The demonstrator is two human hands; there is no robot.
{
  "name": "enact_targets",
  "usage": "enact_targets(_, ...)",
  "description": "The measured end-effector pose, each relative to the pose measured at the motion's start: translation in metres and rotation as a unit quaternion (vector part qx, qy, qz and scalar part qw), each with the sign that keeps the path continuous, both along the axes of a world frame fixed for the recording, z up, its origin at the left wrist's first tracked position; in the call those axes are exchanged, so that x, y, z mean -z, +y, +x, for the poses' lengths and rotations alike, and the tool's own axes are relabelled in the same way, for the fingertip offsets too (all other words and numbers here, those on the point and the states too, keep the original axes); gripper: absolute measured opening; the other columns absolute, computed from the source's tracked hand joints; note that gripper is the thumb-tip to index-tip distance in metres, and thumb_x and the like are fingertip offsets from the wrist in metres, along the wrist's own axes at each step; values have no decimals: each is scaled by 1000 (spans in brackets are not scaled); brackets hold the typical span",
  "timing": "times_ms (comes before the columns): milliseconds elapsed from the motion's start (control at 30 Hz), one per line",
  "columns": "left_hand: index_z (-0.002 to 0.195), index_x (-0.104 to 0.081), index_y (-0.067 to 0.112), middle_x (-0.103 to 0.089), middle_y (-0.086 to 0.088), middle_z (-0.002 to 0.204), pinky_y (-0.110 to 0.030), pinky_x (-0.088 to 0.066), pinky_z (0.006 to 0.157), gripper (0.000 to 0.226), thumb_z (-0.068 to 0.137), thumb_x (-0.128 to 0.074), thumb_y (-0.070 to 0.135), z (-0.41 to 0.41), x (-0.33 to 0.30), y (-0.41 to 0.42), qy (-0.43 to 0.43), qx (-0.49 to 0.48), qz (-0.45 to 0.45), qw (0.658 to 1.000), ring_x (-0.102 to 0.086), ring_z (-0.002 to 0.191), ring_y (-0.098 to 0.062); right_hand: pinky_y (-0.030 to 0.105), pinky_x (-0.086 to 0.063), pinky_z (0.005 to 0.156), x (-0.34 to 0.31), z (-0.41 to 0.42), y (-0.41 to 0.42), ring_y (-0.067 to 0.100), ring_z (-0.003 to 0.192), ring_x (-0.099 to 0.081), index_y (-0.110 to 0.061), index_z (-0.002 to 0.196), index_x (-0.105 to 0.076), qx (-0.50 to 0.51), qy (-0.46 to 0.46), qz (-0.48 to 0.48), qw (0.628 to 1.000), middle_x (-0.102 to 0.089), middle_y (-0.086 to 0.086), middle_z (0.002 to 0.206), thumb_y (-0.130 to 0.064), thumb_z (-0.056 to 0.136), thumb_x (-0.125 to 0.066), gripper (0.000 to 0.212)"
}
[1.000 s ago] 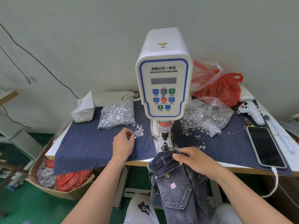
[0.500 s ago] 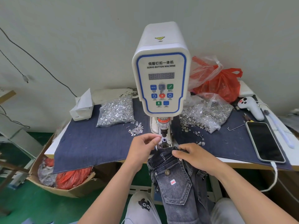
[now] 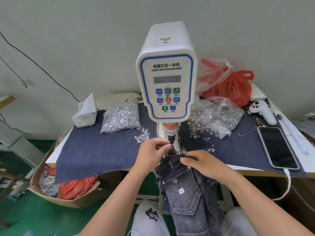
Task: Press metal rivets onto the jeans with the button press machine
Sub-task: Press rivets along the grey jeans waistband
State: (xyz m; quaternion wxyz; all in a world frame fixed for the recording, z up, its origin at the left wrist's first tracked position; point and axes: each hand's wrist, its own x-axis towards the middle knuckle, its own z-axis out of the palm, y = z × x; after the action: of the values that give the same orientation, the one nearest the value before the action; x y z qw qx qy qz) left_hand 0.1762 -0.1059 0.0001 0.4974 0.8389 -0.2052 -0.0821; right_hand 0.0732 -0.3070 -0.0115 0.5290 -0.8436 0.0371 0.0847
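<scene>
Left hand (image 3: 153, 150): fingertips pinched on small metal rivet at white button press machine (image 3: 167, 86) die, mid-desk front edge. Right hand (image 3: 202, 163): gripping dark grey denim jeans (image 3: 184, 189) waistband. Pocket rivets fitted; next unpressed.

light: even, bright, diffuse, source not visible to me | shadows: soft, faint under my hands and the desk (image 3: 255, 172) edge | glare: mild sheen on the phone (image 3: 277, 147) screen | blur: slight softness overall | distortion: wide-angle bending at the edges
</scene>
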Motion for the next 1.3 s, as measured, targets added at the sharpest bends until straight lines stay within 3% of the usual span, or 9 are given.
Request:
enact_targets(233, 96, -81, 18, -71, 17, 79, -7, -49, 69, 5, 92, -82, 16, 1, -7, -3, -61, 16, 53, 997, -66, 71, 9, 32, -24, 64, -1, -1, 0, 8, 62, -32, -8, 77, -52, -2, 4, 3, 1000, -34, -5, 68, -63, 90, -59, 57)
enact_targets(400, 103, -83, 10, -73, 9, 88, -7, -49, 75, 12, 91, -82, 13, 0, -10, -4, -77, 16, 65, 995, -68, 80, 2, 30, -24, 62, 0, -1, -1, 5, 58, -32, -16, 72, -52, -6, 4, 4, 1000, -33, -9, 65, -62, 92, -60, 51)
enact_targets(533, 114, -82, 18, -74, 17, 95, -9, -52, 82, 18, 98, -75, 20, -8, -6, 7, -72, -2, 47, 996, -69, 87, 9, 35, -26, 67, 0, -1, 0, 10, 67, -36, -6, 80, -54, -8, 0, 6, 1000, -37, -3, 71, -60, 93, -59, 56)
enact_targets(667, 98, -76, 33, -75, 22, 88, -10, -50, 75, 11, 102, -67, 34, -37, 11, 24, -63, -50, -5, 997, -69, 88, 2, 36, -24, 70, -2, -2, -2, 15, 71, -33, -2, 80, -45, -18, 6, 15, 1000, -33, 3, 76, -56, 96, -58, 58)
enact_targets(867, 102, -69, 46, -54, 26, 115, -15, -31, 101, 33, 84, -64, 74, -65, 36, 42, -132, 81, 103, 983, -38, 125, -2, 50, -43, 107, -11, -2, -4, 23, 111, -69, 1, 111, -69, -34, 36, 96, 994, -73, 19, 117, -44, 102, -57, 47)
enact_targets(1000, 93, -53, 47, -54, 24, 101, -16, -37, 86, 33, 81, -68, 74, -68, 32, 42, -114, 93, 95, 985, -45, 108, -5, 28, -46, 99, -15, -5, -4, 12, 115, -69, -27, 109, -79, -29, 42, 150, 987, -77, -3, 116, -43, 99, -57, 29)
enact_targets(1100, 83, -53, 37, -58, 20, 93, -18, -38, 76, 32, 85, -73, 62, -67, 25, 39, -78, 96, 90, 988, -51, 96, -6, 33, -48, 101, -11, -4, -5, 17, 111, -70, -20, 107, -77, -8, 46, 147, 988, -78, 0, 112, -44, 101, -57, 32)
enact_targets(1200, 84, -50, 31, -58, 18, 88, -22, -40, 75, 28, 98, -67, 49, -63, 16, 40, -40, 142, 89, 985, -50, 87, -3, 32, -47, 91, -9, -5, -6, 9, 92, -65, -23, 100, -64, -4, 6, 1, 1000, -69, -4, 98, -51, 98, -59, 29)
enact_targets(1300, 87, -50, 31, -57, 18, 82, -23, -42, 71, 25, 102, -61, 48, -61, 5, 43, 9, 173, 35, 984, -48, 75, -3, 13, -42, 93, -13, -13, -8, -8, 107, -55, -46, 116, -52, -46, -75, -55, 995, -51, -13, 129, -39, 99, -63, 22)
